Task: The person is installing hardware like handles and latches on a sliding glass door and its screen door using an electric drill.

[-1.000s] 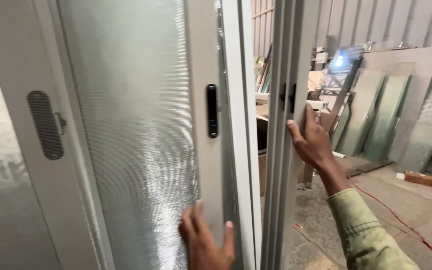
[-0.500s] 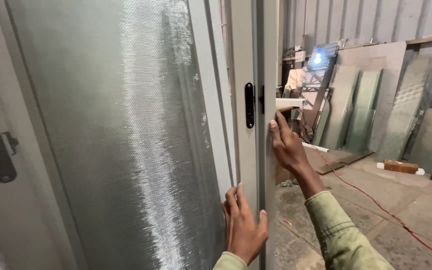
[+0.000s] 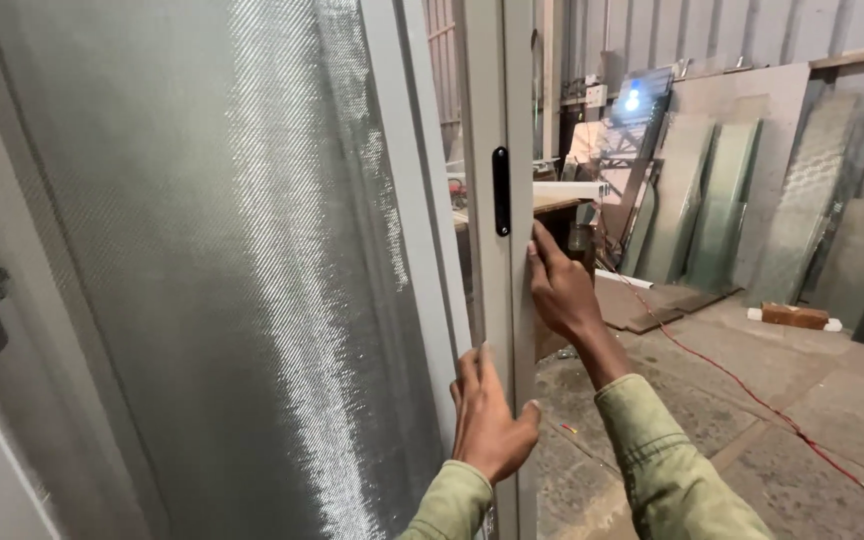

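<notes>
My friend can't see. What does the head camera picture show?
Two hands grip the edge of a tall grey door frame: left hand low, right hand higher, beside a black handle. Mesh panel fills the left.

There is one view, from a camera on the person's head. It looks ahead and a bit down, very close to a tall door frame (image 3: pixel 497 150). The frame stands near the middle of the picture. Left of the frame, a mesh panel (image 3: pixel 252 280) fills the view. Right of the frame, the camera sees far across the floor (image 3: pixel 752 400) to the back wall (image 3: pixel 732 40).
</notes>
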